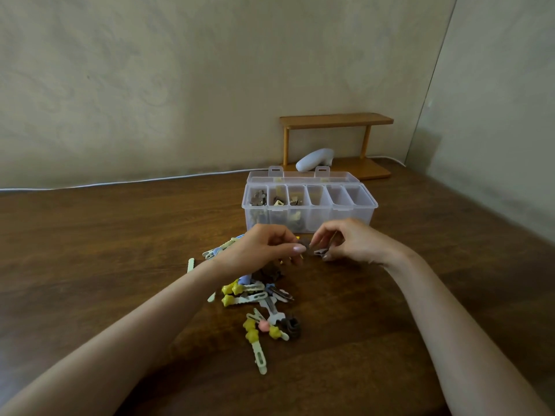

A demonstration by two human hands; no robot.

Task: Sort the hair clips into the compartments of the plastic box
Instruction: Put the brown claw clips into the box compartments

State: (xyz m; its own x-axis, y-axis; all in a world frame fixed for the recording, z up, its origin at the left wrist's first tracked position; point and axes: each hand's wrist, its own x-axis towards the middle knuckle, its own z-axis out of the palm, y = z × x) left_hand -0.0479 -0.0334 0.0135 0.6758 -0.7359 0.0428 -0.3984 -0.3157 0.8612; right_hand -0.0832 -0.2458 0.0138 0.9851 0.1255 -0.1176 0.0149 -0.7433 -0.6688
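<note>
Loose hair clips (249,298) lay near on the table (120,235). The left hand (261,249) and right hand (354,243) both pinched a brown clip (305,244) just before the open plastic box (309,219), its three left compartments holding clips.

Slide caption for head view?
Sorting: left hand and right hand pinch a brown clip in front of the box, beside the pile.

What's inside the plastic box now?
Brown and tan clips sit in the plastic box's three left compartments; the three right ones show none. The left hand and right hand hide its lower front edge.
</note>
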